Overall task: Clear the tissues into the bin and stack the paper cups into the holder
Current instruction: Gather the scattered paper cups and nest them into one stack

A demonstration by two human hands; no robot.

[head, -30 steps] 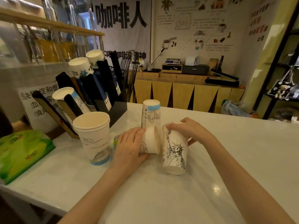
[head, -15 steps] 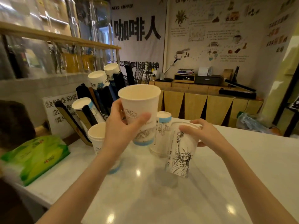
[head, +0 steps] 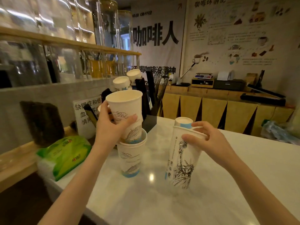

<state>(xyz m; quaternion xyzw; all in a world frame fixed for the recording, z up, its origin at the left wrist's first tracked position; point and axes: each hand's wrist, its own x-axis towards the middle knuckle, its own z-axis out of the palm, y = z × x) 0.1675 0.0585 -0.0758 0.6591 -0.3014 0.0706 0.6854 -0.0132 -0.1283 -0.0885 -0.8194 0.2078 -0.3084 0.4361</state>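
My left hand [head: 112, 127] grips a white paper cup [head: 125, 109] with a cloud and bridge print, its base partly sunk into a matching cup [head: 130, 159] standing on the white counter [head: 227, 184]. My right hand [head: 209, 140] holds the rim of a tall cup with a Statue of Liberty drawing [head: 183, 163], tilted and lifted slightly. A blue-banded cup [head: 183, 122] stands upside down just behind it. The black cup holder [head: 146, 95] at the back left carries slanted stacks of cups [head: 122, 83].
A green tissue pack [head: 65, 156] lies at the counter's left edge. A printed sign [head: 84, 114] leans beside the holder. A glass partition and wooden shelf [head: 65, 41] rise on the left. A wooden sideboard [head: 219, 104] with equipment stands behind.
My left hand lowered its cup into the matching cup on the counter. My right hand kept hold of the Liberty cup, still tilted. The view shifted right and closer.
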